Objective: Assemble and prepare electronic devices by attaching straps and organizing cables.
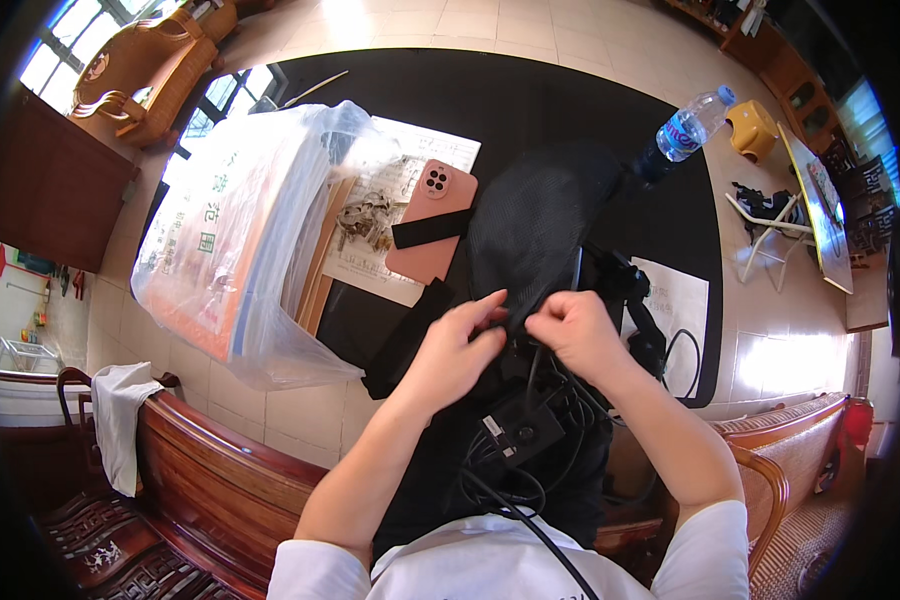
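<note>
Close in front of me on the dark table lies a black mesh fabric piece, rounded at its far end. My right hand pinches its near edge between thumb and fingers. Beside it, my left hand has its fingers curled at the same edge; the fingertips partly disappear against the dark cloth. Below the hands, a small black box with a round knob or lens rests over my lap among coiled black cables. Left of the mesh piece is a pink phone, crossed by a black strap.
A clear plastic bag holding folders stands on the table's left. Papers and crumpled clear wrapping lie beside it. A water bottle is at the far right. Wooden benches flank me; a yellow stool stands beyond the table.
</note>
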`<move>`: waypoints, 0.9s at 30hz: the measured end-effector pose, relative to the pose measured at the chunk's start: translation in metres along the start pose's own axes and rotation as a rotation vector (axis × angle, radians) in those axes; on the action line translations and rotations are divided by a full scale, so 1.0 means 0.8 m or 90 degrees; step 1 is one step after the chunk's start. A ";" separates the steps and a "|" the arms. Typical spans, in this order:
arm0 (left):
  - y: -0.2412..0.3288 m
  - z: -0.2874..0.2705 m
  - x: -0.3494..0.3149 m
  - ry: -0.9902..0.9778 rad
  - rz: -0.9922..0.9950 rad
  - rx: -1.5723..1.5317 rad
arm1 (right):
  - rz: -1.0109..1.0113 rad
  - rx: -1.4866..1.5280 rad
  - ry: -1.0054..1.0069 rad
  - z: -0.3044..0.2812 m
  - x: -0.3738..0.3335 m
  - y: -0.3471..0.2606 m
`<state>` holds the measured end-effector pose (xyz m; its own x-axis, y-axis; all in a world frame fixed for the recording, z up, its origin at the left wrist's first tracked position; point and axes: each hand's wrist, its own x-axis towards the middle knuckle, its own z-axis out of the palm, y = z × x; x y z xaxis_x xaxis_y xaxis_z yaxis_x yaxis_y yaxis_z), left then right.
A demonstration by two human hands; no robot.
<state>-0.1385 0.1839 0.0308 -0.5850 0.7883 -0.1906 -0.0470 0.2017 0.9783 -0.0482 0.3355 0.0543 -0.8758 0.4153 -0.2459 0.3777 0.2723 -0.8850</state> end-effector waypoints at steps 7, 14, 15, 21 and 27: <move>0.006 0.000 -0.021 0.135 0.055 -0.038 | 0.061 0.417 -0.015 -0.010 0.006 -0.008; 0.035 0.006 -0.028 0.149 0.186 0.144 | -0.049 -0.011 0.023 -0.004 -0.011 -0.047; 0.036 0.009 -0.029 0.175 0.226 0.190 | -0.090 -0.043 0.040 -0.002 -0.010 -0.045; 0.052 0.000 -0.026 0.096 0.230 0.049 | -0.195 -0.098 0.067 0.006 0.002 -0.045; 0.070 -0.037 -0.017 0.205 0.097 -0.341 | -0.458 -0.258 0.018 -0.033 0.027 -0.074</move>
<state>-0.1576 0.1674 0.0909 -0.8267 0.5547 -0.0946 -0.2942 -0.2828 0.9129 -0.0817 0.3510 0.1117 -0.9391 0.0401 0.3413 -0.1886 0.7701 -0.6094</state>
